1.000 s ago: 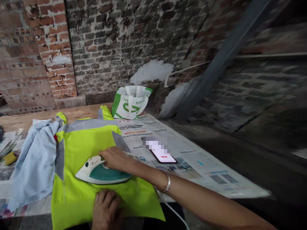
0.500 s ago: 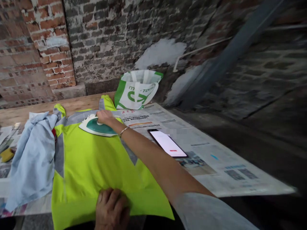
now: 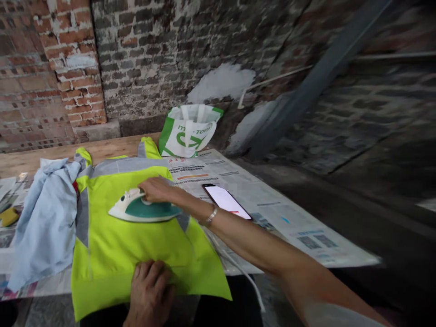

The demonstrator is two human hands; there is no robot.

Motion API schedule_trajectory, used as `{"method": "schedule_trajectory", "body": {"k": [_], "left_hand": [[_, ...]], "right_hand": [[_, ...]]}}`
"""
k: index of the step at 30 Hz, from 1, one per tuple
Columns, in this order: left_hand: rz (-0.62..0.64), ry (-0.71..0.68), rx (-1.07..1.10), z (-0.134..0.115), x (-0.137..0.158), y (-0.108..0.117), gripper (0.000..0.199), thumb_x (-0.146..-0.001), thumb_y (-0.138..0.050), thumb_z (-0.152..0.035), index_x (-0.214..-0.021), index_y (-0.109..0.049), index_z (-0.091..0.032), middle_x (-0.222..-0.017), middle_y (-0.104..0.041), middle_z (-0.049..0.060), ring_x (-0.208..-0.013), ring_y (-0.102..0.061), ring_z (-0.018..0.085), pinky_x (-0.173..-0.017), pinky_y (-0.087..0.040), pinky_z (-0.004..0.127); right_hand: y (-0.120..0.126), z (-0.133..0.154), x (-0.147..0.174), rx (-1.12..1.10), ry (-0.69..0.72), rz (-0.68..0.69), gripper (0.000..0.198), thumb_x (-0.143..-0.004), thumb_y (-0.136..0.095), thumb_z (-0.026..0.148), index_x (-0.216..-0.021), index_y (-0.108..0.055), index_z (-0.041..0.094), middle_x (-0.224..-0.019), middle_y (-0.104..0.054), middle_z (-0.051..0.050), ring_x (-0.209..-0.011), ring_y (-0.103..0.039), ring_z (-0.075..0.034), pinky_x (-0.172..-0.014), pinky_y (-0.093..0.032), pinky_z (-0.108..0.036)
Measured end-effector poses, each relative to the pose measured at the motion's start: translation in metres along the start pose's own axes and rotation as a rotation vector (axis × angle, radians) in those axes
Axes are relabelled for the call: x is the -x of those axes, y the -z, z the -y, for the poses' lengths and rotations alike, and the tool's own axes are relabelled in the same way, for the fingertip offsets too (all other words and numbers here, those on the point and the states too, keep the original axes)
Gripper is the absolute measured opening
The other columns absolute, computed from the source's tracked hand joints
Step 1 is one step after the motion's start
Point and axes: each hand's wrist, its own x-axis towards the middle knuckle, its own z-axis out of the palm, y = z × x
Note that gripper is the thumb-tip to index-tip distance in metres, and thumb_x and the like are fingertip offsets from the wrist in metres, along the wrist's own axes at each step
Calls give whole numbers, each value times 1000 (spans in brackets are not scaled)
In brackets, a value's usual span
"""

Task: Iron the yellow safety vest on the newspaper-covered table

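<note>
A fluorescent yellow hi-vis shirt point(image 3: 119, 245) with grey bands lies spread on the table. My right hand point(image 3: 155, 189) is closed around the handle of a white and green clothes iron point(image 3: 146, 211), which rests on the middle of the shirt, its tip pointing left. At the shirt's lower hem, my left hand point(image 3: 150, 288) has its fingers curled onto the fabric; the fingertips are partly hidden. The iron's white cord point(image 3: 250, 284) shows below my right forearm and hangs past the table's front edge.
Left of the shirt lies a crumpled light-blue cloth point(image 3: 47, 222), with a yellow object point(image 3: 9, 217) beyond it. A lit phone point(image 3: 228, 202) lies on newspaper point(image 3: 272, 231) at right. Behind stands a white and green bag point(image 3: 189, 131) before the brick wall point(image 3: 146, 54).
The iron, in my right hand, has moved from the upper part of the shirt towards me. My left hand keeps its place at the hem. The cord has come into view.
</note>
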Motion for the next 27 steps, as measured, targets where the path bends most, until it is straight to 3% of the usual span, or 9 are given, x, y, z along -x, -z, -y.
{"method": "schedule_trajectory", "body": {"k": [5, 9, 13, 21, 27], "left_hand": [[-12, -28, -24, 3, -1, -1, 26, -87, -62, -13, -110, -66, -24, -106, -77, 4, -94, -68, 24, -79, -54, 37], [-14, -33, -20, 4, -2, -2, 26, -87, -60, -12, -109, -66, -25, -107, -76, 3, -95, -68, 23, -79, -54, 37], [-23, -28, -29, 4, 0, -3, 24, -88, -60, -13, -109, -65, -24, -108, -76, 4, -98, -68, 24, -81, -53, 37], [-31, 15, 21, -4, -4, 0, 17, -93, -61, -15, -107, -67, -24, -107, -76, 2, -94, -65, 22, -82, -51, 35], [-26, 32, 31, -5, -4, -2, 17, -92, -61, -13, -104, -66, -23, -106, -76, 1, -96, -64, 21, -83, -50, 36]], "right_hand": [[-7, 36, 64, -27, 114, 42, 27, -88, -66, 27, -112, -79, 22, -105, -81, -13, -105, -76, -31, -80, -50, -32], [-9, 47, 72, -20, 60, 14, 32, -90, -62, 24, -119, -76, 21, -108, -81, -14, -107, -75, -32, -83, -51, -33], [-9, 45, 40, -31, -39, -67, 35, -92, -58, 23, -123, -74, 18, -111, -80, -16, -110, -74, -32, -85, -52, -35], [6, 14, -64, -46, -200, -199, 39, -99, -48, 14, -129, -72, 12, -126, -73, -22, -123, -68, -32, -98, -51, -36], [13, -9, -107, -49, -288, -155, 42, -92, -61, 12, -131, -72, 6, -127, -72, -26, -122, -68, -34, -98, -54, -37]]}}
